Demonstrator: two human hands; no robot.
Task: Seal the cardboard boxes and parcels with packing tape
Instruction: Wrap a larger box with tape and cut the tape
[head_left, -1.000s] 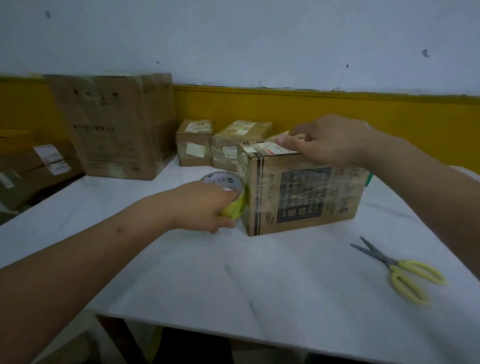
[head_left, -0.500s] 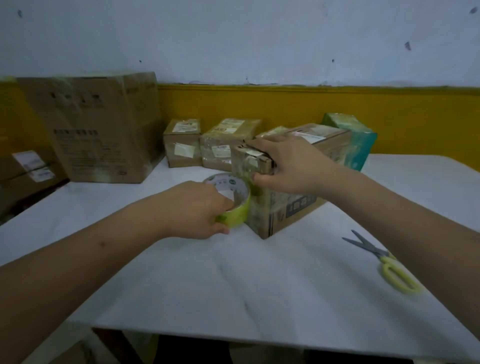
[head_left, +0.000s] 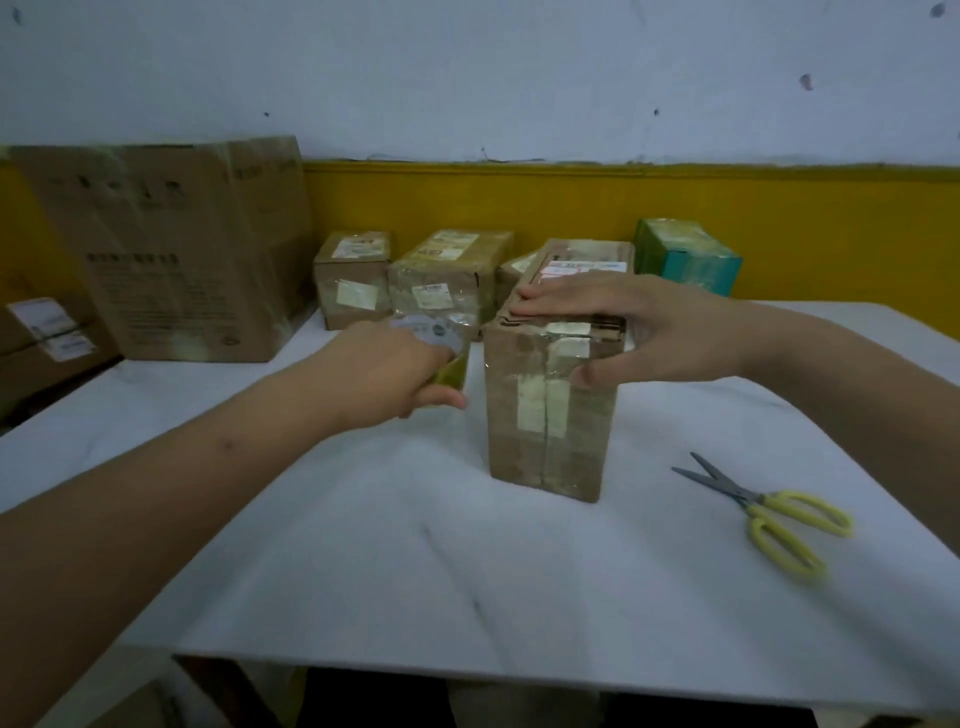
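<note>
A tall brown cardboard box (head_left: 550, 415), glossy with clear tape wrap, stood upright near the middle of the smooth white table (head_left: 415, 571). The right hand (head_left: 639, 327) lay on its top front edge, fingers straight and flat, thumb pressed to the taped front seam. At the box's 9 o'clock, the left hand (head_left: 384, 364) curled round a yellow-green tape roll (head_left: 447, 358), just beside the box. Yellow-handled scissors (head_left: 769, 509) lay half open at 4 o'clock. A large creased carton (head_left: 171, 249) stood at 10 o'clock.
</note>
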